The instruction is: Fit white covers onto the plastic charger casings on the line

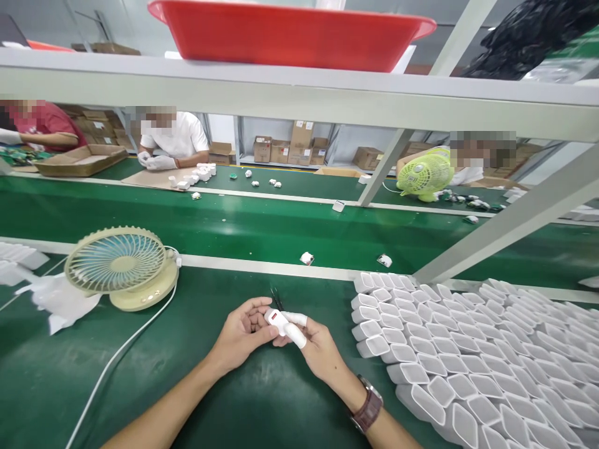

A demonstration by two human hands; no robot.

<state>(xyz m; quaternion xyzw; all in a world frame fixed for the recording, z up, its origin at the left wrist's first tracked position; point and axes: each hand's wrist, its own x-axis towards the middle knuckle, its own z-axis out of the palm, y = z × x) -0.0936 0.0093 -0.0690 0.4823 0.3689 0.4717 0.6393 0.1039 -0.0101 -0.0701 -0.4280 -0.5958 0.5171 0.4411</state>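
Both of my hands meet over the green mat near its front edge. My left hand [243,333] curls around a small white plug part [276,320] with a red mark on it. My right hand [318,349] pinches the same part from the other side; white finger cots cover its thumb and forefinger. Dark tweezers [276,298] stick up just behind the part; which hand holds them is unclear. A brown watch [369,410] sits on my right wrist.
Stacked rows of white plastic shells [468,362] fill the right side. A cream desk fan [122,265] with a white cable stands at left. A green conveyor belt [262,227] carries loose white parts. Three people work across it; a red tub [290,31] sits overhead.
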